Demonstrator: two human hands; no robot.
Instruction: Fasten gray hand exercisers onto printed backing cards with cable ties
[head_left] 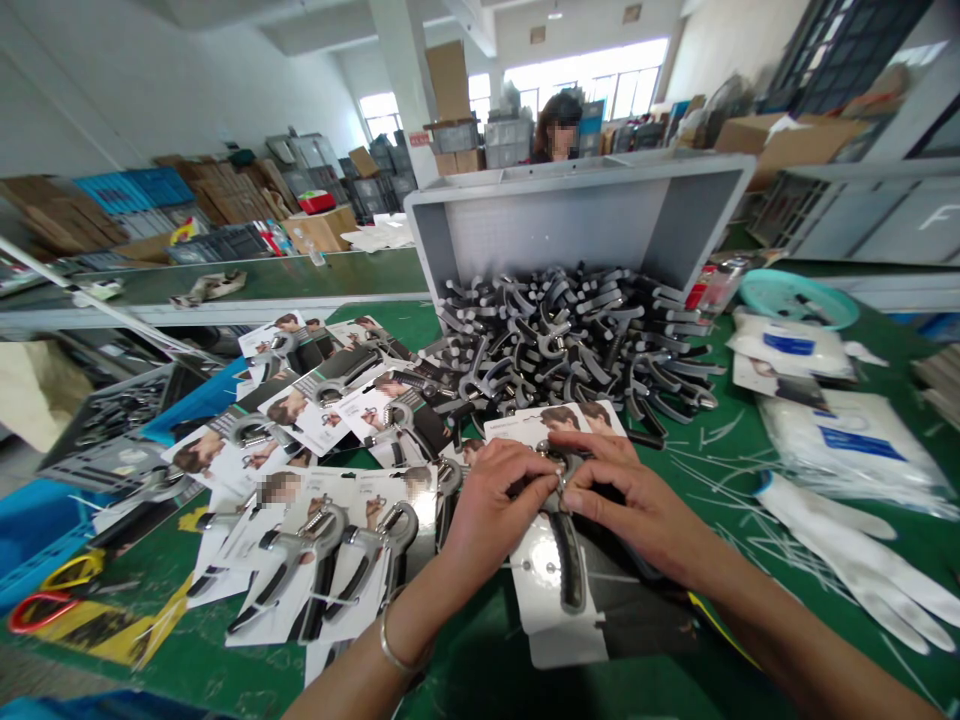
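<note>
In front of me lies a printed backing card (pixel 536 640) with a grey and black hand grip strengthener (pixel 568 565) on it, its curved handle pointing towards me. My left hand (pixel 495 495) is closed, thumb and fingertips pinching at the strengthener's spring end. From the other side, my right hand (pixel 630 495) closes its fingers on the same end, the fingertips of both hands nearly touching. A thin white cable tie (pixel 619 578) sticks out across the card. Fingers hide most of the spring end and anything small between them.
A tipped grey crate (pixel 555 230) spills a heap of strengtheners (pixel 555 340). Carded strengtheners (pixel 360 560) overlap at left, near scissors (pixel 56 600). Loose cable ties (pixel 780 540), a white glove (pixel 855 560), plastic-wrapped packs (pixel 855 440) and a turquoise basin (pixel 795 295) lie right. A person (pixel 559 130) is behind the crate.
</note>
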